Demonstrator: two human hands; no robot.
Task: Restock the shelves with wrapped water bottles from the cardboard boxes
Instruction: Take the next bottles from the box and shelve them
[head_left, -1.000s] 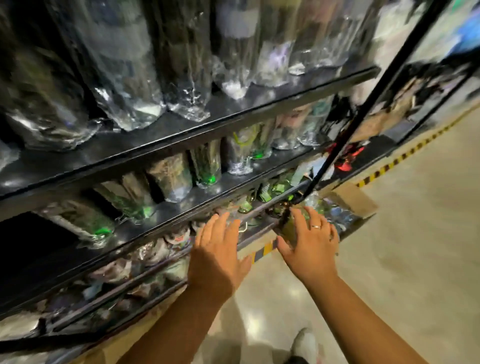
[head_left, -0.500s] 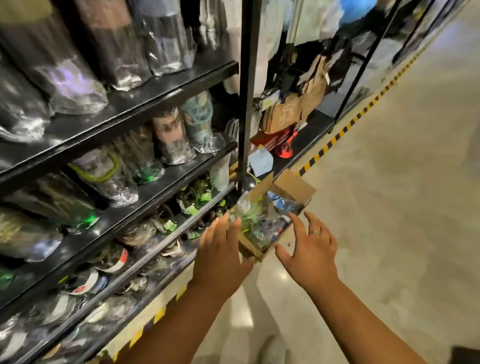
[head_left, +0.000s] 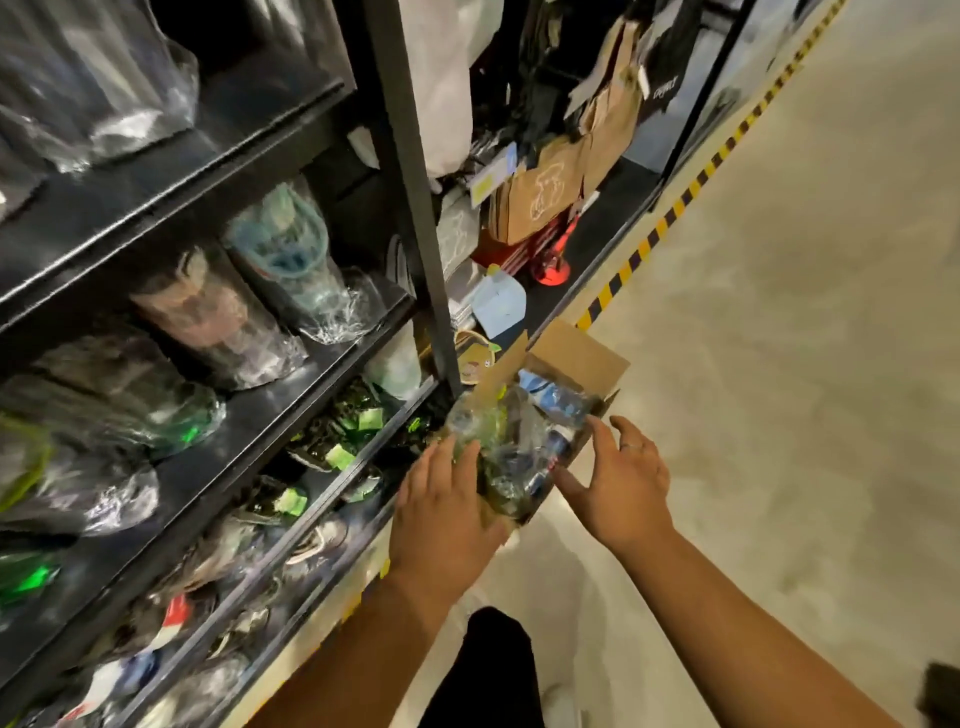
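Observation:
An open cardboard box (head_left: 576, 358) sits on the floor against the foot of the black shelving. It holds several plastic-wrapped water bottles (head_left: 519, 431). My left hand (head_left: 441, 514) reaches over the near left side of the box with fingers straight, fingertips at the wrapped bottles. Over the box's right edge hovers my right hand (head_left: 621, 488), fingers spread and relaxed, a ring on one finger, holding nothing. The shelves (head_left: 218, 156) to the left carry more wrapped bottles (head_left: 283, 260) standing in rows.
A black upright post (head_left: 410, 187) rises just behind the box. Brown paper bags (head_left: 545, 192) and a red object (head_left: 553, 260) fill the bay beyond it. Yellow-black tape (head_left: 670, 213) edges the shelf base. The concrete floor (head_left: 779, 364) spreads right; my leg is below.
The view has swung right and down from the shelves toward the box. Both hands have moved from the shelf edge down to the open box, now close on either side of it.

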